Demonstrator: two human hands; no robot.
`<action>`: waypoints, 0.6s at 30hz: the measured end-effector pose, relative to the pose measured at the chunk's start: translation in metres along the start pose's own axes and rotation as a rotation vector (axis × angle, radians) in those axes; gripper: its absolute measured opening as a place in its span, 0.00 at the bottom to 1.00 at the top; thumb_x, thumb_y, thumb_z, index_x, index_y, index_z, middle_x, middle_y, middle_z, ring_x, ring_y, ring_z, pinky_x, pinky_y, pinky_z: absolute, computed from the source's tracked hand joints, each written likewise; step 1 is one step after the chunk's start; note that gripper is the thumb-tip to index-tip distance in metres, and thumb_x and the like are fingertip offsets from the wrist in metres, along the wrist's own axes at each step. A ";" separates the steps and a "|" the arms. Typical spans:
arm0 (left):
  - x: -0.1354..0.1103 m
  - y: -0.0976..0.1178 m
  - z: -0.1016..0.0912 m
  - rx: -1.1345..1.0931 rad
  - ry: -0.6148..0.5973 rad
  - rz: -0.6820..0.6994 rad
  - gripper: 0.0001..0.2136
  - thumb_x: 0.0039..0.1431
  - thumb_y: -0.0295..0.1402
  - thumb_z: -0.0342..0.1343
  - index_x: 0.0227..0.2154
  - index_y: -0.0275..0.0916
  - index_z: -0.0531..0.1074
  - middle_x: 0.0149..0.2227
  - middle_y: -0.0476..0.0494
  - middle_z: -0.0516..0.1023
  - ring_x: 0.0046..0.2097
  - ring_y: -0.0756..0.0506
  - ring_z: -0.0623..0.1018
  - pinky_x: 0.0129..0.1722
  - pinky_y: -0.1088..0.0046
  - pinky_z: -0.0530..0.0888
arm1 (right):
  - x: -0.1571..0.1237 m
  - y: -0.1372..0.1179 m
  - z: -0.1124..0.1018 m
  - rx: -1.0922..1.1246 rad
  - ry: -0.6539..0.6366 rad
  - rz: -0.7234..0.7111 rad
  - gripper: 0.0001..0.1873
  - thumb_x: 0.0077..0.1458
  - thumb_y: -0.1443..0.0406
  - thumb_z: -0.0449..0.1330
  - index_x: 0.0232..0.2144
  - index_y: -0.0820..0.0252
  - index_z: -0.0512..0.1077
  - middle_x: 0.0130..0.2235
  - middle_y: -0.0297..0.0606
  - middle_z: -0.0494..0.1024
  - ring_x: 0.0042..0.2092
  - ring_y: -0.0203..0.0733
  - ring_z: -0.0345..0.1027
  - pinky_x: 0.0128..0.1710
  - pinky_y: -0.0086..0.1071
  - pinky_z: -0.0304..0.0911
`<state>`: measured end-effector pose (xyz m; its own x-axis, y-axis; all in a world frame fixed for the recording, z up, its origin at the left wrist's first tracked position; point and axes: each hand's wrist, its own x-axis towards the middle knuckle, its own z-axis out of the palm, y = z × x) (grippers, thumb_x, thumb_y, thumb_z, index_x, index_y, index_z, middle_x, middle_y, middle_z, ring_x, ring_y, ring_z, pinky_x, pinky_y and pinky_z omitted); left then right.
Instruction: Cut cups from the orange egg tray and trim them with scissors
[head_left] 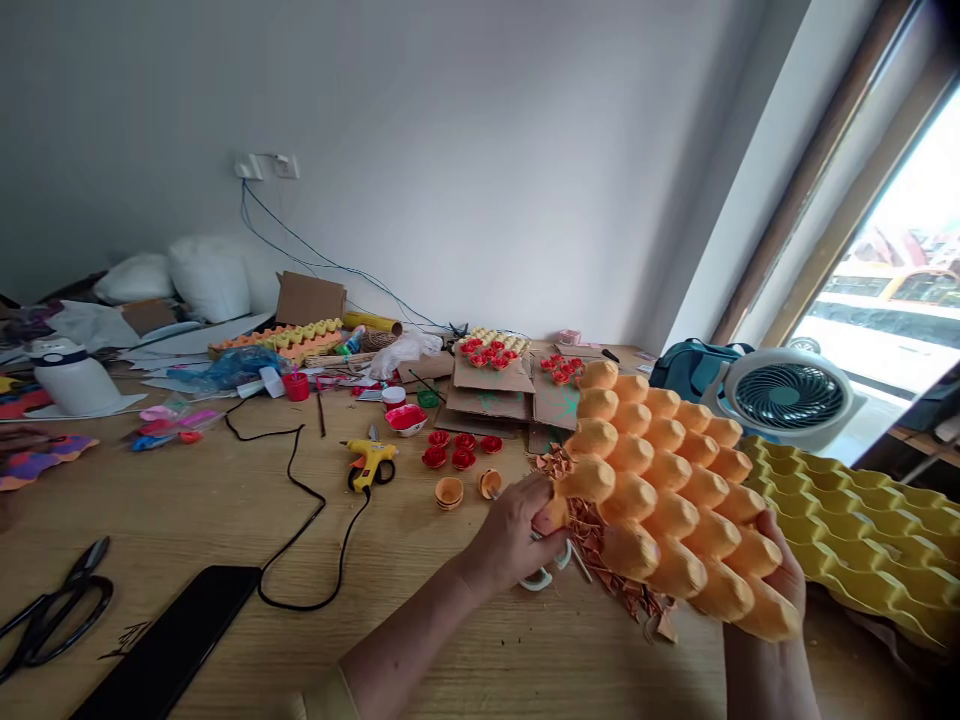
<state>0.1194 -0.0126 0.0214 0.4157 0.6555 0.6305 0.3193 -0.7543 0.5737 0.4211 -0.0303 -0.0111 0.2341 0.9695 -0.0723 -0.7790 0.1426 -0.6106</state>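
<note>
An orange egg tray (667, 480) is held up tilted above the table, its bumps facing me. My left hand (516, 535) is closed on a cup at the tray's left edge. Around the right edge wraps my right hand (786, 575), its fingers partly hidden behind the tray. Orange and brown scraps (589, 525) lie under the tray. Pale-handled scissors (536, 580) show below my left hand, their blades hidden. Just left of the tray are cut orange cups (449, 492) and several red paper flowers (463, 448).
A yellow glue gun (369, 462) trails a black cord across the table. Black scissors (56, 610) and a flat black object (176, 640) lie front left. A yellow egg tray (862, 530) and a fan (787, 395) stand right. Cardboard pieces (491, 400) carry more red flowers behind.
</note>
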 end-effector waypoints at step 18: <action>-0.060 -0.037 -0.018 -0.709 0.261 -0.655 0.14 0.52 0.41 0.63 0.30 0.39 0.64 0.29 0.53 0.67 0.32 0.50 0.67 0.37 0.73 0.67 | 0.023 0.001 0.005 -0.110 0.288 -0.499 0.20 0.57 0.52 0.55 0.49 0.51 0.73 0.51 0.36 0.77 0.51 0.50 0.72 0.46 0.52 0.70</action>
<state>0.0671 -0.0227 -0.0282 0.1126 0.9858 0.1246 -0.1984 -0.1005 0.9750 0.4230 -0.0072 -0.0091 0.7180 0.6947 0.0427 -0.4727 0.5318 -0.7027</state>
